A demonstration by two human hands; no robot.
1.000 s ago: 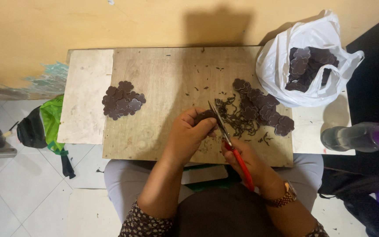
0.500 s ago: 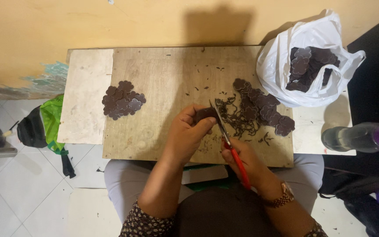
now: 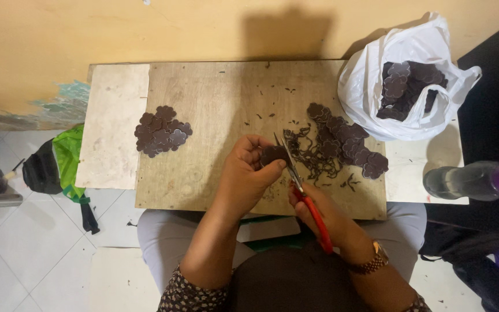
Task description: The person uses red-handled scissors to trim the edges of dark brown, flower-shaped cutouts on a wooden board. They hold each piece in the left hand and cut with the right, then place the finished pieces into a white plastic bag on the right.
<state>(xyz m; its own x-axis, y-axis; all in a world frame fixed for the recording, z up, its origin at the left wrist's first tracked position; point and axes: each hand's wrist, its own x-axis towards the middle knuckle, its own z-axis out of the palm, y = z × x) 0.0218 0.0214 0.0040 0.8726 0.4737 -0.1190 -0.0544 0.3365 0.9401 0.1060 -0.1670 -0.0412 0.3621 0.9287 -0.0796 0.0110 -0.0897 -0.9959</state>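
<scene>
Pinching a dark piece (image 3: 274,155) in my left hand (image 3: 248,173) over the board (image 3: 220,110), I grip red scissors (image 3: 302,193) in my right hand (image 3: 319,211), blades at the piece's edge. Uncut pieces (image 3: 347,141) lie right of it, the trimmed pile (image 3: 162,130) left.

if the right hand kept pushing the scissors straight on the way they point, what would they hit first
Probably the dark flower-shaped piece pinched in the left hand; the scissors in the right hand point up-left, blades right at its edge.
</scene>
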